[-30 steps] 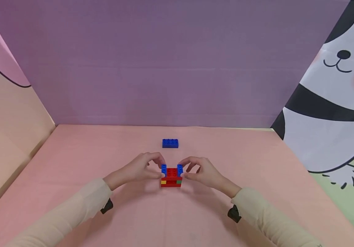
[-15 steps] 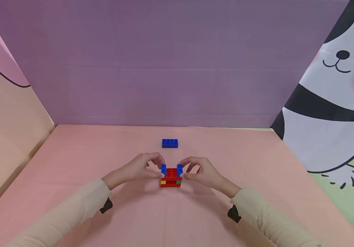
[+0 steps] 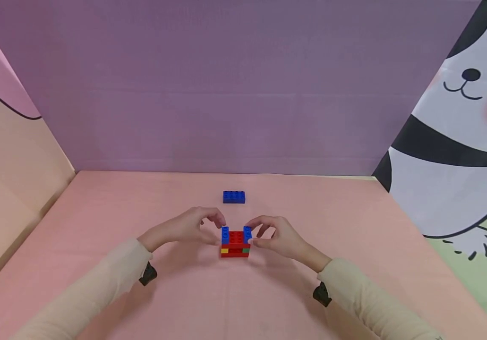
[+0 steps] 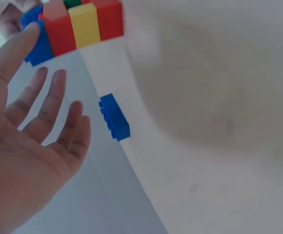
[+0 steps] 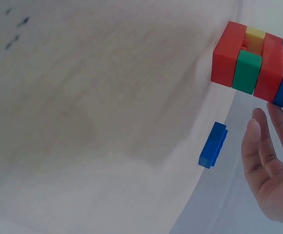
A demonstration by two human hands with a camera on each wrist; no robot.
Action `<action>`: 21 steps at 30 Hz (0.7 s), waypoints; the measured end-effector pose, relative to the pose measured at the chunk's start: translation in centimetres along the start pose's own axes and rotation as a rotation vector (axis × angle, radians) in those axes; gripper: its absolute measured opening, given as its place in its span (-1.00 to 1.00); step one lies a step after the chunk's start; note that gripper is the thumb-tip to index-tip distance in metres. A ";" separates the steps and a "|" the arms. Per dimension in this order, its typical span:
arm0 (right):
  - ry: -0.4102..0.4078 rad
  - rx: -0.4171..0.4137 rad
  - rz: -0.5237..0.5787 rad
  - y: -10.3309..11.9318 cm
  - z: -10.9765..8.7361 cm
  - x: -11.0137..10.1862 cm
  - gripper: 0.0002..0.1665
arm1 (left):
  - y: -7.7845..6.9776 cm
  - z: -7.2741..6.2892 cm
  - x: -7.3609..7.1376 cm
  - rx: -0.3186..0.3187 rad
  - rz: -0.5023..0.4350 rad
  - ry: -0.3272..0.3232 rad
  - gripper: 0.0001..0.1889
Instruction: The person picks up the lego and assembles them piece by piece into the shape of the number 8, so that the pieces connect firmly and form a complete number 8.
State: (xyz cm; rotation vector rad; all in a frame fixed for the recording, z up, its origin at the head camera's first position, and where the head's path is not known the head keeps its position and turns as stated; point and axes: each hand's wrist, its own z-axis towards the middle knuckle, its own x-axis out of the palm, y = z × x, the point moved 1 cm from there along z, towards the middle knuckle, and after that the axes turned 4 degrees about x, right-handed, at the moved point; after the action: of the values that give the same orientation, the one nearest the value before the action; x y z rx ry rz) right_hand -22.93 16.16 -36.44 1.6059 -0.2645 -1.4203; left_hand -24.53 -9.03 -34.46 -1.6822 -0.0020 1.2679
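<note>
A small stack of toy building bricks stands on the pink table. It has a red brick [image 3: 234, 255] at the bottom, then a yellow brick [image 4: 84, 25] on the left and a green brick [image 5: 247, 71] on the right. Another red brick [image 3: 236, 237] spans these two, with a narrow blue brick [image 3: 225, 235] on its left end and a second blue brick [image 3: 247, 232] on its right. My left hand [image 3: 188, 227] is beside the left blue brick, thumb and fingers spread apart. My right hand [image 3: 280, 237] pinches the right blue brick between thumb and forefinger.
Beyond the stack, a longer blue brick [image 3: 234, 197] lies studs up on the pink tabletop [image 3: 141, 193]. A purple panel [image 3: 226, 94] rises behind the table's back edge. A panda-print panel [image 3: 451, 189] stands to the right.
My left hand has let go of the left blue brick and drawn back slightly to the left. The right hand and the stack have stayed in place.
</note>
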 end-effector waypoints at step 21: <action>-0.010 -0.006 0.007 0.1 -0.3 -0.1 -0.61 | 3.4 2.5 -0.9 -0.127 0.029 -0.140 -0.61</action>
State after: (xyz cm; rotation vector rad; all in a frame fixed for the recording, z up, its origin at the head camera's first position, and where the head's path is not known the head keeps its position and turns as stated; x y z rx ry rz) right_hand -22.62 16.33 -36.37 1.5918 -0.2712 -1.4230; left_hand -28.45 -9.48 -36.05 -1.7021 -0.1460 1.4310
